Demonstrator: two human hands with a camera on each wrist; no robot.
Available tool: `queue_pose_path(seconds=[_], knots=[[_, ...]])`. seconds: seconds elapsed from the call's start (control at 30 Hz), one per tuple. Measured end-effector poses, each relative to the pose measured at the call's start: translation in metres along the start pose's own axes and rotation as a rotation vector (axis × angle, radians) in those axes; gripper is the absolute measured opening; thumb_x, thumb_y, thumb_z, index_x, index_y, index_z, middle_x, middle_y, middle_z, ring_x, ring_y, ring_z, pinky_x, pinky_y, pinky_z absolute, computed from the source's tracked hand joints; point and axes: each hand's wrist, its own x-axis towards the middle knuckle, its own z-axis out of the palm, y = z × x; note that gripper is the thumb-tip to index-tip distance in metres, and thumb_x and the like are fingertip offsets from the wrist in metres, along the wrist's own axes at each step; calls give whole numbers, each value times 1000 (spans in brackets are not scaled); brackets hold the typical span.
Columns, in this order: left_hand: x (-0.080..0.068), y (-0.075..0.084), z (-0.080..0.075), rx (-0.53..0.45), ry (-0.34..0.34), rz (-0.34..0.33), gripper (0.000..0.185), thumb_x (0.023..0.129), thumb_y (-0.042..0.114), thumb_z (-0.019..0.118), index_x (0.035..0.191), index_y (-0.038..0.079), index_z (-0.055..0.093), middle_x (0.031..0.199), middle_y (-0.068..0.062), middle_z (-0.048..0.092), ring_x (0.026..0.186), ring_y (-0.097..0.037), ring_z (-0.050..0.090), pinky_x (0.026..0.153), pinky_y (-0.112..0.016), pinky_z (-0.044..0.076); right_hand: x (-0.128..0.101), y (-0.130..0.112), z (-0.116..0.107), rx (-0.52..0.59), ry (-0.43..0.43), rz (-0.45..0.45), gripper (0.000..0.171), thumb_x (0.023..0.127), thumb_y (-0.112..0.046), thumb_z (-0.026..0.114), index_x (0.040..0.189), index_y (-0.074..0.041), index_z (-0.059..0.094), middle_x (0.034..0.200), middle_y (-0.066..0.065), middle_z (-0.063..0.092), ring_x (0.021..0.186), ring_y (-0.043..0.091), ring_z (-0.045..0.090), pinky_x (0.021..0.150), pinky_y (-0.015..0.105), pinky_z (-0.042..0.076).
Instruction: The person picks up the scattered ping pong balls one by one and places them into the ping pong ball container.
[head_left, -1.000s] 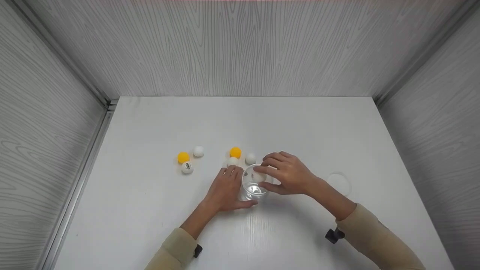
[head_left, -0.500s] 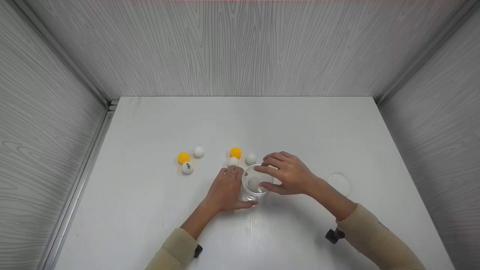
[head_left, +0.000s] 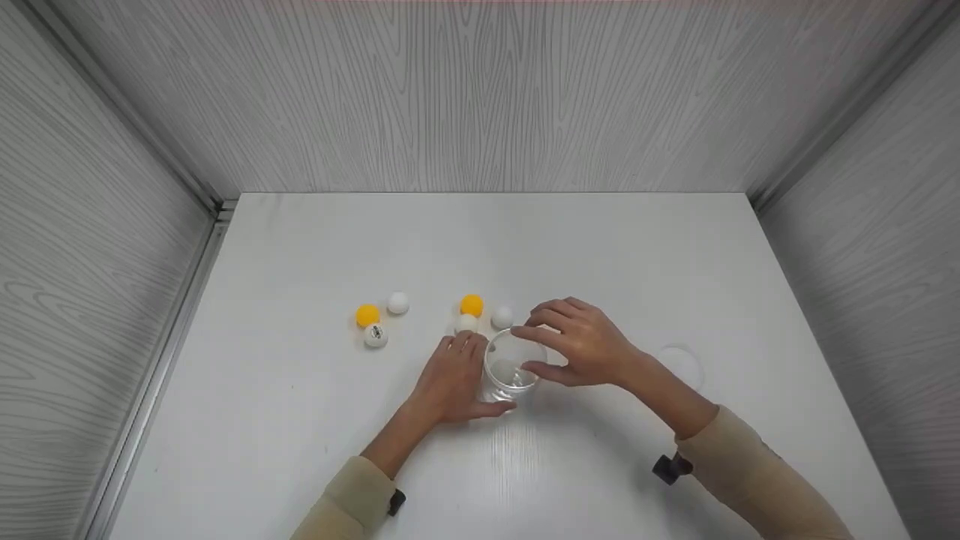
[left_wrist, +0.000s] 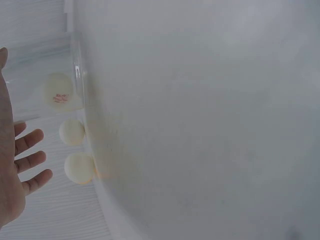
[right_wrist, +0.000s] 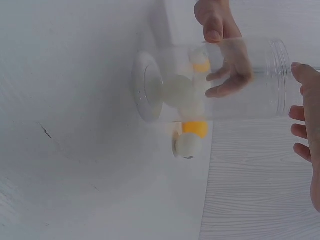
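Note:
A clear plastic jar [head_left: 513, 360] stands upright on the white table, its mouth uncovered. Inside it, near the bottom, is a white ping-pong ball [right_wrist: 178, 91]; red print shows on this ball [left_wrist: 59, 92] in the left wrist view. My left hand [head_left: 454, 382] cups the jar from the left, thumb in front and fingers behind. Over the rim's right side, my right hand [head_left: 581, 341] has thumb and forefinger spread apart, nothing between them. Just behind the jar lie an orange ball [head_left: 472, 305], a white ball [head_left: 502, 317] and another white ball [head_left: 466, 324], partly covered by my left fingers.
Farther left on the table [head_left: 285, 420] sit an orange ball [head_left: 367, 315], a plain white ball [head_left: 398, 303] and a white ball with dark print [head_left: 376, 335]. A pale round lid [head_left: 684, 367] lies right of the jar, partly behind my right forearm. Grey wood-grain panels surround the table.
My right hand has let go of the white ball, which has dropped from the jar's mouth to its bottom. The right hand has shifted very slightly right; the left hand stays still.

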Motion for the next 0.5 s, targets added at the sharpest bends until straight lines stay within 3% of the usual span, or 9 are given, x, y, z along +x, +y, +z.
queue_pose_path(seconds=[0.3, 0.5], knots=[[0, 0, 0, -4, -20, -1, 96, 83, 87, 57, 138, 8, 55, 132, -9, 66, 124, -25, 59, 108, -40, 53, 1, 8, -9, -5, 12, 55, 46, 85, -39, 84, 125, -18, 74, 105, 2, 77, 101, 24, 73, 85, 40, 64], [-1, 0, 0, -3, -17, -3, 97, 83, 87, 57, 138, 7, 54, 133, -10, 66, 125, -25, 60, 108, -41, 53, -1, 13, -11, -15, 24, 70, 47, 87, -44, 82, 125, -17, 75, 106, 3, 76, 101, 24, 73, 85, 40, 64]])
